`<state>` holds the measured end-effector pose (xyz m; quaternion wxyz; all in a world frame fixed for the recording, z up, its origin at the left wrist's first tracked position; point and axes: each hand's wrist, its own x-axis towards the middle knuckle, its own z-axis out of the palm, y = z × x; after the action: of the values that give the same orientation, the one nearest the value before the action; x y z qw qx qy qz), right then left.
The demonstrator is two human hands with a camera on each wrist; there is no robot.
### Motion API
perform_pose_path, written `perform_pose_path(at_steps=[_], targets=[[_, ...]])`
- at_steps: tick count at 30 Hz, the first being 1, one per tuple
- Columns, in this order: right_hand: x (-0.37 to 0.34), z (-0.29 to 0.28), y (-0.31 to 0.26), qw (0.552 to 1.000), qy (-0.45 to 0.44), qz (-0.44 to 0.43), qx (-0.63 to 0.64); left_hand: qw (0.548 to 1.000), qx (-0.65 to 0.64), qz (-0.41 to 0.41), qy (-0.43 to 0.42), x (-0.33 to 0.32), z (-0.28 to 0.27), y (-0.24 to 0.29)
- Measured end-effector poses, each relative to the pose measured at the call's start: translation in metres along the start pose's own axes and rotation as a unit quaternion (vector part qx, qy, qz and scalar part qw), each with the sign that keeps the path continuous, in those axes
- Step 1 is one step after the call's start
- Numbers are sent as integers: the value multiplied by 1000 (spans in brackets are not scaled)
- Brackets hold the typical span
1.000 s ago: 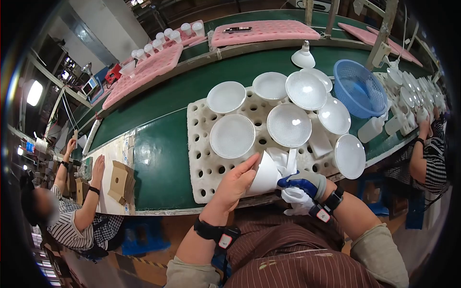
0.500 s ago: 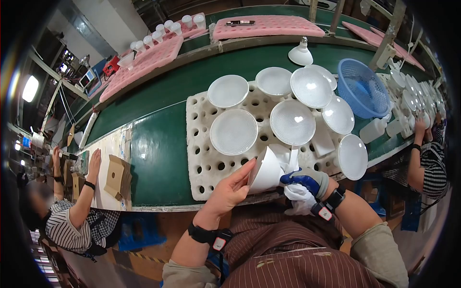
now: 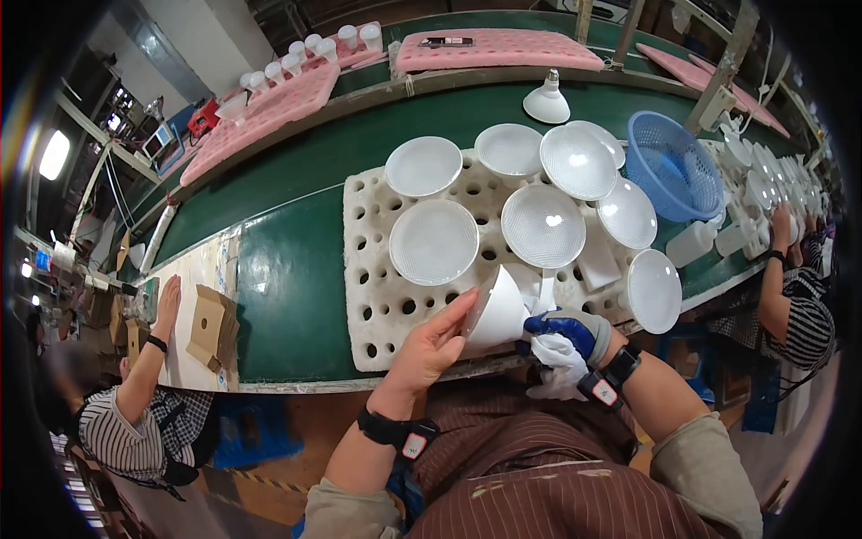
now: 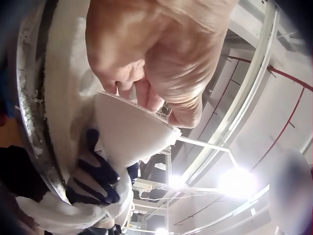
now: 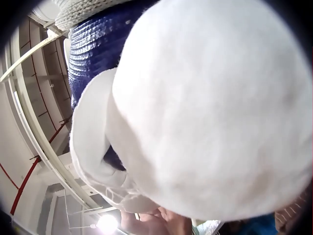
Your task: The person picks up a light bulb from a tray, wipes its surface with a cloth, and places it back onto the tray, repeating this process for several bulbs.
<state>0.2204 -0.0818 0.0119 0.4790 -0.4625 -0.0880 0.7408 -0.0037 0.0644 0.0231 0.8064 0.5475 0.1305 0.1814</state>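
In the head view my bare left hand (image 3: pixel 426 352) grips the wide rim of a white cone-shaped lamp (image 3: pixel 496 314), tilted on its side above the foam tray's front edge. The left wrist view shows the fingers over the rim of the lamp (image 4: pixel 132 129). My right hand (image 3: pixel 567 336), in a blue and grey glove, holds a white cloth (image 3: pixel 558 364) around the lamp's narrow end. In the right wrist view the cloth (image 5: pixel 210 107) hides most of the glove (image 5: pixel 100 46). Several round lamps (image 3: pixel 435 242) stand face up on the holed white foam tray (image 3: pixel 366 310).
A blue basket (image 3: pixel 673 166) and a white bottle (image 3: pixel 690 243) stand at the right. One lamp (image 3: pixel 547 101) rests face down behind the tray. Cardboard pieces (image 3: pixel 212 328) lie at the left. Pink foam boards (image 3: pixel 498 50) line the back. A person sits at each side.
Both hands stay at the lamp, with the cloth still at its narrow end. The person at the left has lowered one hand. The head view has shifted slightly.
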Motion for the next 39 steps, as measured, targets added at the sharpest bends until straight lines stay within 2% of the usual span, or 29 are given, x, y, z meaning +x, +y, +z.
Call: perform_pose_path(at_steps=[2,4,9,16,18,20,21,22,23,24,25,26,28,30,32,34,35,36,38,39], targets=[[-4,-1,-1,999,-8,8,-40,1000,2,23,-10,-2,-3,-5],[-4,0,-5,996,-21,11,-82,998,52,-29,25,-2,-5,-6],[-7,8,-9,999,-24,8,-44,996,87,-10,19,1,-2,-4],[-1,-3,-2,999,-39,-4,-19,1000,16,4,15,5,11,2],[5,-14,5,998,-45,26,-20,1000,12,10,9,1,11,-7],[-5,-1,-2,999,-26,10,-20,992,-94,-14,78,-1,9,-21],[-8,3,-6,1000,-7,-7,-21,993,-91,-12,74,-5,11,-25],[-8,-1,-4,1000,-7,-11,-20,982,-162,9,93,-11,16,-24],[-6,-8,2,998,-33,-2,50,966,-231,33,113,-17,20,-25],[-4,-10,7,991,-62,9,118,967,-227,36,112,-21,24,-28],[-9,1,8,991,-46,2,126,973,-215,39,72,-24,30,-33],[-7,8,13,983,-102,8,149,977,-205,40,36,-27,36,-37],[-10,23,14,992,-108,-42,-41,983,-171,-12,63,-31,46,-33],[-5,44,23,987,-133,-64,-58,978,-155,-58,123,-30,50,-41],[-4,49,22,982,-148,-85,-84,974,-160,-38,158,-26,61,-31],[-4,54,21,961,-172,-144,-161,973,-110,-23,201,-27,64,-28],[-16,61,17,961,-170,-100,-192,965,-94,-6,245,-28,67,-28],[5,16,47,957,-205,27,-203,965,-93,-5,245,-31,60,-31],[-31,51,26,915,-144,-163,-340,966,-23,-4,259,-36,42,-42],[-36,49,23,905,-130,-200,-351,952,18,30,305,-35,46,-34]])
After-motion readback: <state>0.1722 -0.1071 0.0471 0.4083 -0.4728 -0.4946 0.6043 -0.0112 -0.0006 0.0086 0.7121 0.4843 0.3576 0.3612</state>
